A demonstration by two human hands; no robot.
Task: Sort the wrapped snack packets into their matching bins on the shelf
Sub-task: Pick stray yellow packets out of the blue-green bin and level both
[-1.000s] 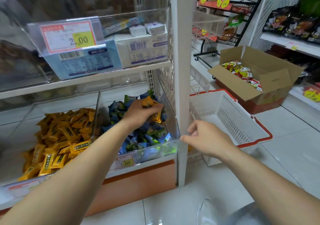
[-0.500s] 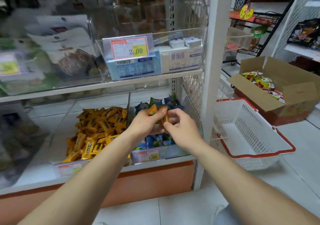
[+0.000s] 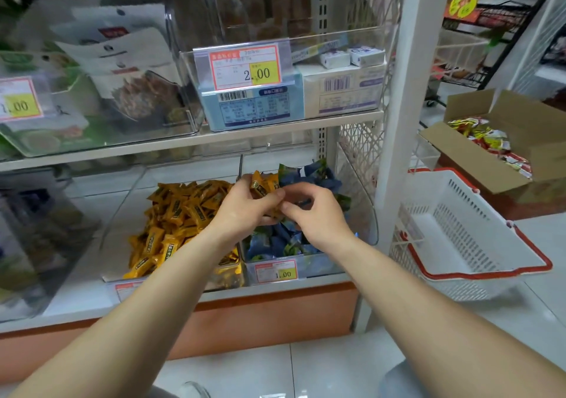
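Here, above the blue bin (image 3: 324, 264), the left hand (image 3: 245, 211) gripped several orange packets (image 3: 263, 183). The right hand (image 3: 315, 214) curled thumb and forefinger in against them; whether it pinched one could not be told. The orange bin (image 3: 128, 223) lay just left, a white basket (image 3: 459, 229) to the right.

I see orange packets (image 3: 183, 211) with dark labels, blue-green packets (image 3: 275, 241), a white slotted basket (image 3: 453, 214) rimmed red, and a yellow-and-red price tag (image 3: 245, 67).
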